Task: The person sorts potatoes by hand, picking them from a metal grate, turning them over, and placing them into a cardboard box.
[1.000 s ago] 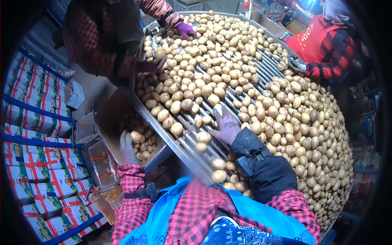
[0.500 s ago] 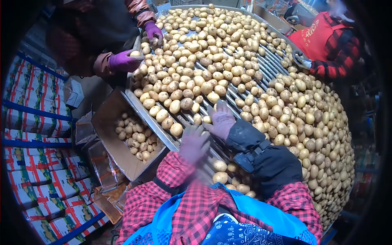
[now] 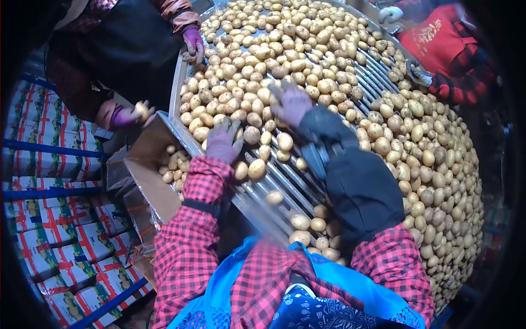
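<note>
Palm-down, left hand (image 3: 222, 141) low over the potatoes (image 3: 251, 135).

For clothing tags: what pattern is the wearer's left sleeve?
The left sleeve is checked pink and black, clearest in the head view.

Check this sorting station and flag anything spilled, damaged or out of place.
Nothing stands out: potatoes lie within the rim of the roller table, and more sit inside the cardboard box. Dark areas can't be judged.
</note>
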`<state>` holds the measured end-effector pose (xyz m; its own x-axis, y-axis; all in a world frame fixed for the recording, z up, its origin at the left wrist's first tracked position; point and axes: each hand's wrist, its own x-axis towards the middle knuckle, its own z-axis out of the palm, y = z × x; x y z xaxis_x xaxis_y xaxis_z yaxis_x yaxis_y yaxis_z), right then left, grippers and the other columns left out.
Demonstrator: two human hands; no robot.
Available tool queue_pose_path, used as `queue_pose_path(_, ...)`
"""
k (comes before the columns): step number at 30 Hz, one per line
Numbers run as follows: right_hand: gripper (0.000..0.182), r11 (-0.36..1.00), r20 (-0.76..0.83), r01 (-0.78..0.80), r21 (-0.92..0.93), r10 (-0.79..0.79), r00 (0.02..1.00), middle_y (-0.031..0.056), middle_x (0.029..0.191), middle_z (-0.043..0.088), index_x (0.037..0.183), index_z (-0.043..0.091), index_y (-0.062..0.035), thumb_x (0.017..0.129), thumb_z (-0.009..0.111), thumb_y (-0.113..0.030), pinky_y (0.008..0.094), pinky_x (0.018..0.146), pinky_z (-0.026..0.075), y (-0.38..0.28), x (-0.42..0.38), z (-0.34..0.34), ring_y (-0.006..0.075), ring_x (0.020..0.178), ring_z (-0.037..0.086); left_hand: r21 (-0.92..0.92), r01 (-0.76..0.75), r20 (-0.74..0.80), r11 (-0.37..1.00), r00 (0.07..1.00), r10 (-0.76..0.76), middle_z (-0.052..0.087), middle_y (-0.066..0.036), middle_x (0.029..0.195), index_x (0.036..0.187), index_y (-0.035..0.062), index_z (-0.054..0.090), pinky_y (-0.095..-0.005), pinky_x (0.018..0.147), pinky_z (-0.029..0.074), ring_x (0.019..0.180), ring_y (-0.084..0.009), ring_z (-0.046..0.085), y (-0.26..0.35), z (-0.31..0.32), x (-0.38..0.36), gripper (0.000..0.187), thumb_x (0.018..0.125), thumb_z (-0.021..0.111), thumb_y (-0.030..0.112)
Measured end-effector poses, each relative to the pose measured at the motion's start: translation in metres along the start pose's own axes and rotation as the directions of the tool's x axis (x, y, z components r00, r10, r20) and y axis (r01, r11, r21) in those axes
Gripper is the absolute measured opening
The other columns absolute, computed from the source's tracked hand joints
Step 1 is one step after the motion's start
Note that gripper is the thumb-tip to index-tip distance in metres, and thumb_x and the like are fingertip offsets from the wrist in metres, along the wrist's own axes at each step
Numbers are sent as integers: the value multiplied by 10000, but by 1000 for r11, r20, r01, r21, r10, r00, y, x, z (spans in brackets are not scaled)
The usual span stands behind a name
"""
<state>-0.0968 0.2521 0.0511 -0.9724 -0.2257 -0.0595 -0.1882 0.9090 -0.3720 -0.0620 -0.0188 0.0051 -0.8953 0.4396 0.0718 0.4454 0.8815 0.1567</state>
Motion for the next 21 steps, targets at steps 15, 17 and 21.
queue_pose_path(15, 688, 985, 105, 94, 146, -110, 988, 251, 1361, 496, 1356, 502, -19, 841, 661, -447, 474, 1091, 362, -35, -159, -29, 420, 1288, 446, 62, 327, 276, 943, 903, -331, 548, -124, 1387, 1405, 173, 496, -418, 1017, 454, 1250, -302, 544, 15, -56, 81, 572, 879, 630, 351)
queue_pose_path(17, 667, 969, 34, 132, 208, -142, 989, 239, 1369, 497, 1373, 497, -36, 859, 652, -432, 463, 1092, 368, -37, -178, -31, 408, 1287, 455, 176, 316, 438, 932, 823, -362, 579, -143, 1350, 1360, 142, 546, -412, 1023, 459, 1239, -296, 565, 27, -77, 108, 564, 847, 674, 339)
queue_pose_path(21, 636, 943, 142, -18, 332, -31, 989, 241, 1371, 499, 1382, 497, -43, 893, 626, -429, 447, 1090, 373, -44, -202, -20, 392, 1291, 466, 240, 247, 504, 939, 795, -338, 652, -185, 1219, 1161, 97, 698, -408, 974, 506, 1164, -319, 618, 52, -102, 113, 421, 799, 684, 310)
